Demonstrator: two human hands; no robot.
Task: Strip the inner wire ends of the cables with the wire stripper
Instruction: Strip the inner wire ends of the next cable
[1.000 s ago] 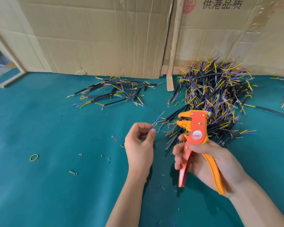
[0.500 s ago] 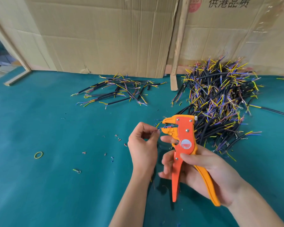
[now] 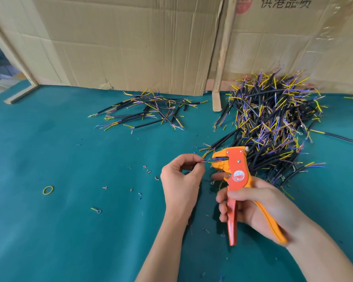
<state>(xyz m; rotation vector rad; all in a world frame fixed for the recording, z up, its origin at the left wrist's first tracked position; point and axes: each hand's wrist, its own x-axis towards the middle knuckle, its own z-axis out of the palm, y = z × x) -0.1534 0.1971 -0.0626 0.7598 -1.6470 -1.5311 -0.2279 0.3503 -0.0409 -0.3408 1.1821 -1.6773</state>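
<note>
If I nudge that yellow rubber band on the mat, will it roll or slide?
The rubber band lies flat on the green mat, so rolling seems unlikely. It looks thin and probably light and floppy; on the cloth-like surface it may drag or fold.

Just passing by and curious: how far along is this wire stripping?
Early, apparently. A small pile lies apart, perhaps done. The left hand feeds a cable's wires into the stripper held by the right hand. The big heap seemingly waits.

- The left hand [image 3: 180,180] has its fingers curled, thumb and forefinger pinched together.
- The right hand [image 3: 259,206] has fingers and thumb wrapped in a grip, forearm reaching in from lower right.
</note>
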